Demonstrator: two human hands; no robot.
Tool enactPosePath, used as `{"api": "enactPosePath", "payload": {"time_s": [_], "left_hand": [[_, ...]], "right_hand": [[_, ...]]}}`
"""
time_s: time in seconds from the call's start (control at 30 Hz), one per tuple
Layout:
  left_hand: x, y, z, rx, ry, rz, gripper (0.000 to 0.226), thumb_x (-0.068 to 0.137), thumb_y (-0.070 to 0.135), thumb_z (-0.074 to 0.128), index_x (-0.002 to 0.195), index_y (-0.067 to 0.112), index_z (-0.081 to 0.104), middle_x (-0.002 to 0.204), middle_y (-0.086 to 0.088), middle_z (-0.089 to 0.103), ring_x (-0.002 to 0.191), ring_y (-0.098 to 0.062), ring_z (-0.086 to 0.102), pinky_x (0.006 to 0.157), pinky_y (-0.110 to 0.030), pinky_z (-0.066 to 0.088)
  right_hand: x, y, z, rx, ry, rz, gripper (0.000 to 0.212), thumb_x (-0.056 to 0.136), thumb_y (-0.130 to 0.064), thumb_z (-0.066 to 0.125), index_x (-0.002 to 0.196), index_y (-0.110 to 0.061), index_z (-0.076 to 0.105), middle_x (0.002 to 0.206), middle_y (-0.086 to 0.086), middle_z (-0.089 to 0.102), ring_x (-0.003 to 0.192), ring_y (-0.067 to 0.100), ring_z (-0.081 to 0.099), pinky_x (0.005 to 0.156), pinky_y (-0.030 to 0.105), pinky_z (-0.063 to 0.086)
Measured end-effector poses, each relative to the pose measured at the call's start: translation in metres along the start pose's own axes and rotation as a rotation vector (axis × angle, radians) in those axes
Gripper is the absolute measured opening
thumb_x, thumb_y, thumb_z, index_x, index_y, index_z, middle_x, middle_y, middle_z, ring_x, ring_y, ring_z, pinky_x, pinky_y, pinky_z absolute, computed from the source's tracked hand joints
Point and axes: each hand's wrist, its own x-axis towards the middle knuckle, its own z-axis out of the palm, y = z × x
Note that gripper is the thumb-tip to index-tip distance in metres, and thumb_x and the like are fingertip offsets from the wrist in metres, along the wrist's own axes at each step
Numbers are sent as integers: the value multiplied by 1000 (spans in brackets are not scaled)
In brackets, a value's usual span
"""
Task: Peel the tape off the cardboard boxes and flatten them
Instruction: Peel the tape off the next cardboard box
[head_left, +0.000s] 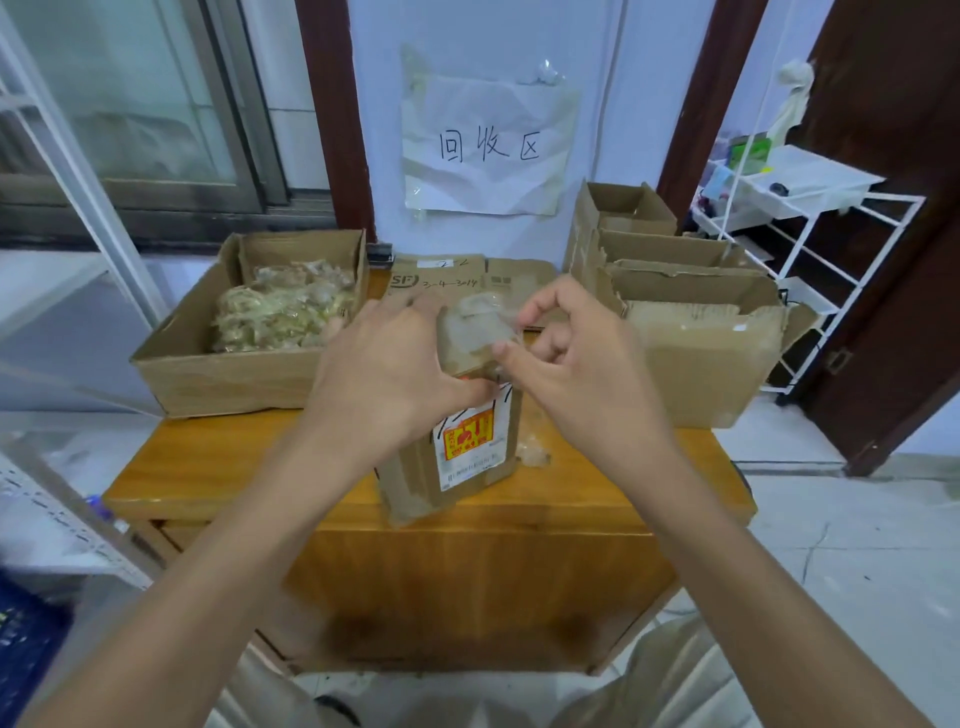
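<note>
Both my forearms reach up from the bottom corners, the left from about seven o'clock and the right from about five, meeting just above centre. My left hand (387, 371) lies back-up, fingers curled away toward one o'clock, its thumb pointing toward three o'clock, gripping the cardboard box (457, 441). My right hand (569, 358) sits close beside it at three o'clock, wrist bent, fingers curled, forefinger and thumb pinching a strip of clear tape (475, 327) that rises between both hands.
</note>
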Motion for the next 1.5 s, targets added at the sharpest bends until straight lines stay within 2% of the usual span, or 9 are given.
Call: {"api": "enactPosePath", "payload": {"time_s": [0.23, 0.33, 0.43, 0.63, 0.8, 0.97, 1.07, 1.3, 1.5], "left_hand": [[1, -11, -8, -197, -68, -8, 92, 69, 63, 82, 148, 29, 50, 138, 4, 59, 124, -24, 57, 105, -43, 44], [5, -17, -15, -260, -108, -7, 85, 68, 57, 88, 142, 30, 58, 120, 6, 65, 110, -19, 61, 96, -38, 51], [11, -21, -17, -274, -132, -16, 85, 67, 56, 90, 142, 30, 60, 106, 11, 61, 102, -14, 59, 91, -34, 52], [15, -18, -7, -268, -67, -34, 78, 63, 63, 86, 132, 31, 65, 100, 10, 67, 96, -18, 64, 87, -40, 57], [20, -17, -5, -195, -68, -23, 94, 65, 63, 86, 146, 25, 55, 130, 2, 67, 120, -25, 61, 96, -40, 52], [18, -18, -7, -207, -93, -20, 96, 65, 63, 87, 146, 23, 55, 128, -1, 69, 116, -25, 63, 97, -43, 54], [18, -17, -10, -219, -118, -21, 89, 68, 58, 89, 143, 22, 58, 130, -3, 68, 119, -27, 61, 100, -44, 53], [16, -11, -10, -197, -116, -9, 87, 69, 58, 88, 142, 19, 58, 131, -7, 67, 120, -30, 61, 99, -46, 52], [12, -16, -12, -236, -119, 30, 92, 68, 55, 90, 147, 24, 55, 136, -1, 65, 120, -24, 60, 98, -40, 51]], "right_hand": [[-17, -8, 27, 220, 144, 5, 32, 92, -9, 69, 117, -27, 59, 71, -4, 65, 58, 18, 60, 67, 46, 57], [-10, -3, 21, 306, 24, -27, 33, 94, -2, 68, 116, -22, 54, 73, 7, 61, 66, 36, 61, 67, 52, 56], [3, 4, 7, 334, -122, -26, 39, 94, -2, 69, 117, -26, 49, 73, 4, 62, 65, 30, 61, 67, 42, 52], [-9, 6, 32, 166, 160, 131, 32, 90, -48, 77, 95, -26, 55, 70, -2, 64, 64, 15, 62, 68, 51, 57], [-12, 11, 54, 244, 215, 142, 18, 97, -34, 74, 82, -27, 66, 67, -5, 70, 63, 17, 70, 64, 51, 59], [-5, 16, 33, 242, 52, 108, 20, 98, -19, 72, 79, -21, 66, 67, 2, 69, 62, 19, 68, 61, 47, 61], [10, 24, -1, 197, -106, 93, 17, 99, -18, 71, 83, -16, 68, 65, 0, 66, 57, 10, 58, 57, 32, 54], [11, 32, -6, -62, -112, -17, 33, 87, -59, 73, 95, -27, 67, 79, -15, 64, 61, 0, 49, 60, 27, 43], [13, 43, -5, 138, -6, -131, 11, 97, -22, 75, 87, -18, 72, 89, -1, 66, 83, 16, 59, 76, 26, 47]]}}
